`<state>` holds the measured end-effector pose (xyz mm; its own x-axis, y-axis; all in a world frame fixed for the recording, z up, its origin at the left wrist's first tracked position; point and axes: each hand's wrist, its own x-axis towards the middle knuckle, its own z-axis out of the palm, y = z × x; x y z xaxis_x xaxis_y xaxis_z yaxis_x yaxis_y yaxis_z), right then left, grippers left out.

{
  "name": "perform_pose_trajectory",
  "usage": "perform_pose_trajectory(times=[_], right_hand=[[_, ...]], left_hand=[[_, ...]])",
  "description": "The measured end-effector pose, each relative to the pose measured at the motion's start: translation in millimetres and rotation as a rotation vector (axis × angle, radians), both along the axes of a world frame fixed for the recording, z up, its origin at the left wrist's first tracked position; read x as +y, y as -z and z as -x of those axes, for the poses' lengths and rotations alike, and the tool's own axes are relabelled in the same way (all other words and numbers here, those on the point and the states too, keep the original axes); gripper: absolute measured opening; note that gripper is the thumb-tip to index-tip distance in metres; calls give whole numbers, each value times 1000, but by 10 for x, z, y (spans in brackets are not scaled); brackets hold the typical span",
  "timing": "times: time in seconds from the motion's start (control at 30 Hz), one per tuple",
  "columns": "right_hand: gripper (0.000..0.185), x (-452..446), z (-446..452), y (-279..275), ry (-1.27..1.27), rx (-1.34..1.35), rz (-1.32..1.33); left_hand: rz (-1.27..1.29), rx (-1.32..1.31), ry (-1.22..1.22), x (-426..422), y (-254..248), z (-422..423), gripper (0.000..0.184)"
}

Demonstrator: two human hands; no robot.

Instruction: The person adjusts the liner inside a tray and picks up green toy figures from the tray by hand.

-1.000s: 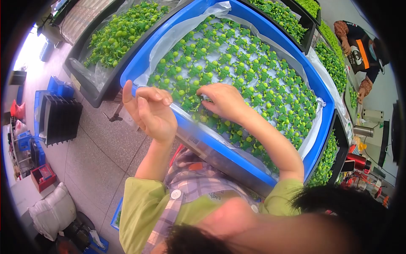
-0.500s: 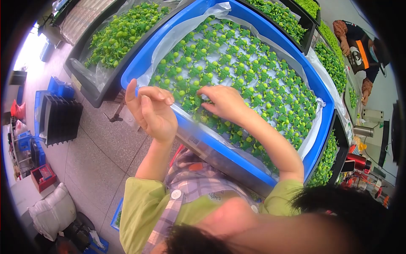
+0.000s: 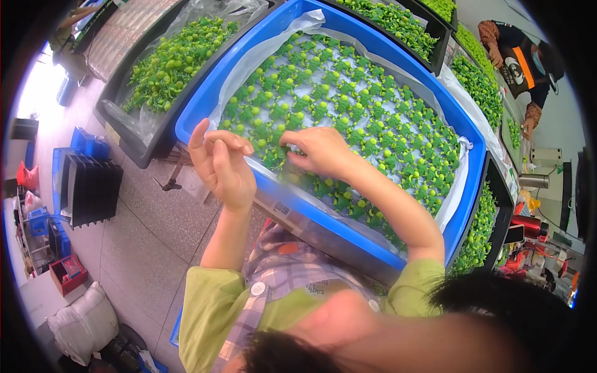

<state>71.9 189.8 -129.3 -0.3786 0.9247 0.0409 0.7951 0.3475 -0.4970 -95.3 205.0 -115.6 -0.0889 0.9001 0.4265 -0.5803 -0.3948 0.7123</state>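
Note:
My left hand [image 3: 225,166] is raised over the near left corner of a blue tray [image 3: 289,200]; its fingers are apart, the index finger points up, and nothing shows in it. My right hand [image 3: 320,151] reaches into the tray, thumb and fingertips down among small green pieces [image 3: 336,93] with rounded lighter green parts. Whatever lies between those fingertips is too small and blurred to make out. Rows of the pieces cover a whitish sheet, with a translucent liner [image 3: 232,74] around the tray's inner walls.
A black bin [image 3: 144,151] with a heap of green pieces stands left of the tray. More black bins [image 3: 439,59] adjoin its far and right sides. Black crates [image 3: 93,186] are stacked at left. A co-worker in dark clothing [image 3: 519,59] leans over bins at upper right.
The view has shifted slightly, so the tray and the co-worker sit a little further left. My right fingertips remain among the pieces, and my left hand keeps nearly the same pose.

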Motion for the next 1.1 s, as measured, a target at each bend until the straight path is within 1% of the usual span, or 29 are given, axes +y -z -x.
perform_pose_trajectory(times=[0.07, 0.13, 0.17, 0.2, 0.23, 0.27, 0.33, 0.37, 0.4, 0.5, 0.53, 0.6, 0.63, 0.7, 0.73, 0.77, 0.83, 0.87, 0.9, 0.93, 0.97, 1.0, 1.03, 1.07, 1.1], right_hand=[[20, -20, -10, -51, 33, 45, -20], [20, -59, -62, -145, 107, 182, 115], [20, -86, -91, -179, 108, 181, 111], [20, -118, -124, -212, 140, 320, 193], [20, -155, -158, -245, 172, 458, 275], [20, -198, -194, -277, 175, 457, 270], [19, -294, -267, -347, 200, 662, 339], [17, -346, -301, -399, 203, 676, 392], [17, -386, -336, -415, 212, 676, 385], [19, -513, -411, -465, 248, 755, 429], [19, -560, -452, -482, 258, 755, 422], [19, -676, -591, -513, 247, 611, 320], [20, -771, -707, -565, 281, 603, 320], [22, -1003, -1022, -701, 405, 509, 307], [23, -1181, -1194, -715, 516, 582, 224], [25, -1364, -1414, -791, 608, 487, 165], [23, -1768, -1699, -989, 872, 235, -13], [22, -2028, -1922, -981, 942, 150, -95], [22, -2261, -2045, -978, 1027, 63, -203], [22, -2514, -2191, -972, 1094, -48, -245], [21, -2746, -2285, -1008, 1194, -117, -174], [18, -2959, -2390, -971, 1226, -272, -187], [17, -3124, -2457, -953, 1268, -349, -155], [16, -3286, -2543, -919, 1310, -425, -124], [16, -3440, -2656, -868, 1313, -438, -47]], left_hand=[[9, 18, 1, 9, -9, -6, 32], [29, 127, 21, 24, -24, -15, 29], [41, 150, 43, 22, -36, -22, 24], [36, 148, 44, 22, -50, -24, 24], [48, 255, 91, 21, -64, -23, 22], [60, 361, 139, 21, -77, -25, 21], [88, 492, 222, -3, -117, -37, 17], [112, 583, 252, -30, -163, -49, 15], [69, 676, 226, -29, -154, -66, 13], [28, 745, 228, -30, -123, -80, 12], [92, 716, 247, -39, -154, -84, 13], [164, 613, 315, 27, -184, -50, 13], [175, 621, 325, 89, -209, -5, 14], [167, 750, 243, 226, -258, 96, 15], [131, 816, 157, 327, -248, 164, 16], [131, 834, 126, 411, -255, 221, 16], [97, 910, 70, 579, -233, 341, 18], [103, 909, 70, 639, -220, 381, 18], [102, 1030, 67, 684, -213, 418, 18], [102, 1152, 64, 710, -212, 439, 19], [84, 1225, 41, 716, -225, 423, 21], [48, 1293, 55, 724, -240, 414, 21], [10, 1360, 71, 731, -257, 405, 22], [-43, 1381, 77, 730, -278, 387, 24], [-38, 1385, 73, 737, -290, 376, 24]])
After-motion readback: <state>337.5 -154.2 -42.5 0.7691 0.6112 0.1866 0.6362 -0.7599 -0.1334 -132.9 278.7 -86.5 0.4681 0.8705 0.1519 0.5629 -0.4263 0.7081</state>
